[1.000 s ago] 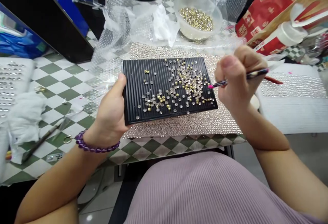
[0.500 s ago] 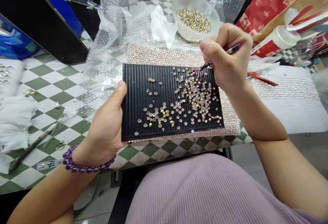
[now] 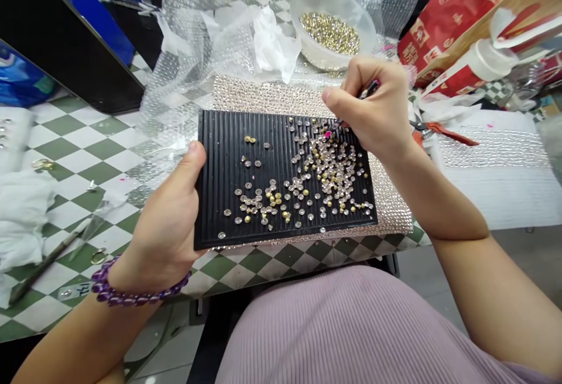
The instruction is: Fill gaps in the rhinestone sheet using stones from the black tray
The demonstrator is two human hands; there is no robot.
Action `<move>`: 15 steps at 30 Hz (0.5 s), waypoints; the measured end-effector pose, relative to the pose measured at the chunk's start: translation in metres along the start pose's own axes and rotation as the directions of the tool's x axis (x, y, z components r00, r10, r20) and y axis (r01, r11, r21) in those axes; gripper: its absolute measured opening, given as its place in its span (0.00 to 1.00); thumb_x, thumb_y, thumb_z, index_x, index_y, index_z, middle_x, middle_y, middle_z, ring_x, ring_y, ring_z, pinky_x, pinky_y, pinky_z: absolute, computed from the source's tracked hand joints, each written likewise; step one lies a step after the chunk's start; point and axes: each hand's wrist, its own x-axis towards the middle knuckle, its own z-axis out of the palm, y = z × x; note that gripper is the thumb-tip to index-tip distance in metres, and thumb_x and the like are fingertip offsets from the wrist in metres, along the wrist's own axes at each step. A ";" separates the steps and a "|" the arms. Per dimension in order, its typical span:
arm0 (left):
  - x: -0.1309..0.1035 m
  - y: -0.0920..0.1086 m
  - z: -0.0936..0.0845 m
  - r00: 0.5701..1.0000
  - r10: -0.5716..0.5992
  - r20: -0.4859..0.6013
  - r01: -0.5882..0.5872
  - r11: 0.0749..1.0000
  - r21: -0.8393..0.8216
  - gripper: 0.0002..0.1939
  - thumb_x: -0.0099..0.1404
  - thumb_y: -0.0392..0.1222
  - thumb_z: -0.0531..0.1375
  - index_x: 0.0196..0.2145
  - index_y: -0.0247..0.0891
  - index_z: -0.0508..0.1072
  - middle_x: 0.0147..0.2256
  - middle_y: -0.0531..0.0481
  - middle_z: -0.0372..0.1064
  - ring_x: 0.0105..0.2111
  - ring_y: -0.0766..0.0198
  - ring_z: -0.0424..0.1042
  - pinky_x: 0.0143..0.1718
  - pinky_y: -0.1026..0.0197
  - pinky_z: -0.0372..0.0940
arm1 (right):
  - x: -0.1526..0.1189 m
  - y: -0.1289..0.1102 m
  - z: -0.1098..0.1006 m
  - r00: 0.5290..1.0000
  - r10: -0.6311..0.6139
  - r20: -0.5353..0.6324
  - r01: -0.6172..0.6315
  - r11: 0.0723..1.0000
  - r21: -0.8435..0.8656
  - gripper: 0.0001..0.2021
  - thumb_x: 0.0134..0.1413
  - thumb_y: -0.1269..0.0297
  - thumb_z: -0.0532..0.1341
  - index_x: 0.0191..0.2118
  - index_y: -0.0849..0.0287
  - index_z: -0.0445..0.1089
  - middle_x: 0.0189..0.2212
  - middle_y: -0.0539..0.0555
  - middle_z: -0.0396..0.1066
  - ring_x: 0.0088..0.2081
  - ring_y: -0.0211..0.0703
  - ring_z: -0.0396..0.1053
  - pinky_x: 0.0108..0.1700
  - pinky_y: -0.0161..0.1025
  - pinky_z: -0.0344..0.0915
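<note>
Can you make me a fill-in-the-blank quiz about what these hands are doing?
1. The left hand grips the black ____ by its left edge.
2. The right hand holds a pen with a ____ tip.
3. The bowl holds ____ studs.
4. The left wrist wears a ____ bracelet.

Answers: tray, pink, gold, purple

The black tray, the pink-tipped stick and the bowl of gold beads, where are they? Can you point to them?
black tray [image 3: 228,156]: head view, bare ribbed part at its left.
pink-tipped stick [image 3: 336,126]: head view, shaft just above the pink tip.
bowl of gold beads [image 3: 307,3]: head view, clear left wall.
</note>
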 end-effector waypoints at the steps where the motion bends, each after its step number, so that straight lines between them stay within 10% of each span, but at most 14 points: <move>1: 0.000 0.000 -0.001 1.000 -0.007 -0.002 0.007 1.000 -0.004 0.21 0.69 0.50 0.47 0.53 0.39 0.65 0.47 0.52 0.71 0.58 0.55 0.60 0.58 0.48 0.60 | 0.000 0.000 0.000 1.000 0.004 0.002 -0.004 1.000 -0.009 0.23 0.46 0.65 0.64 0.17 0.60 0.47 0.15 0.45 0.50 0.21 0.28 0.49 0.24 0.32 0.47; 15: 0.004 0.002 -0.005 0.996 0.087 0.001 -0.087 0.995 0.038 0.20 0.69 0.48 0.48 0.52 0.35 0.66 0.45 0.48 0.72 0.55 0.54 0.64 0.57 0.48 0.61 | 0.007 0.003 -0.016 0.983 0.099 -0.158 -0.027 0.914 0.404 0.17 0.49 0.58 0.60 0.23 0.54 0.49 0.18 0.45 0.56 0.15 0.29 0.46 0.14 0.35 0.42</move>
